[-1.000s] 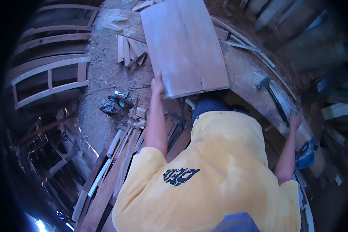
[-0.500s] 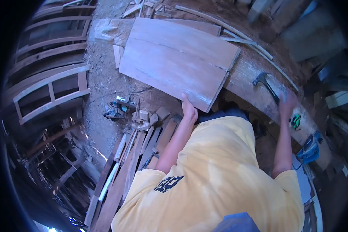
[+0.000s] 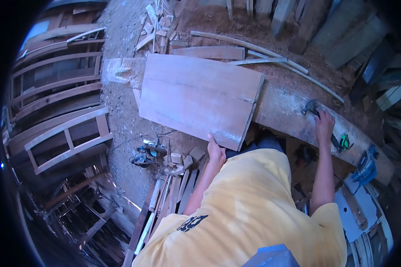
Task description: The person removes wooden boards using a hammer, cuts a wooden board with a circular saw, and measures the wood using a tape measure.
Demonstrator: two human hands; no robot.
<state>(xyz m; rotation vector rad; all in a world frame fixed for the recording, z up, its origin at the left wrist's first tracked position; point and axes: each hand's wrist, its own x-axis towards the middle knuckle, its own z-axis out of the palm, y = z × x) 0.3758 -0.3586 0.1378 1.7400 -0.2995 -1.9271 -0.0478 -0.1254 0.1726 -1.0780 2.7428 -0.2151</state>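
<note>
A wide wooden panel (image 3: pixel 200 98) with a seam along its length lies across the workbench plank (image 3: pixel 280 100). My left hand (image 3: pixel 216 153) grips its near edge close to the right corner, thumb on top; the other fingers are mostly hidden. On the right, my right hand (image 3: pixel 325 124) is closed round the handle of a claw hammer (image 3: pixel 310 107), not far below its head. The hammer rests on or just above the plank; I cannot tell which. Just beyond that hand sits a green and black tape measure (image 3: pixel 344 141).
A blue power tool (image 3: pixel 366 165) stands at the plank's right end. Another power tool (image 3: pixel 147 153) and wood offcuts (image 3: pixel 178 162) lie on the ground at left. Wooden frames (image 3: pixel 69 140) are stacked farther left. Long strips (image 3: pixel 294 66) lie behind the bench.
My right hand has come from a blurred position near the lower handle to a hold closer to the hammer's head. The view has tilted, so the panel appears lower. My left hand keeps its edge grip.
</note>
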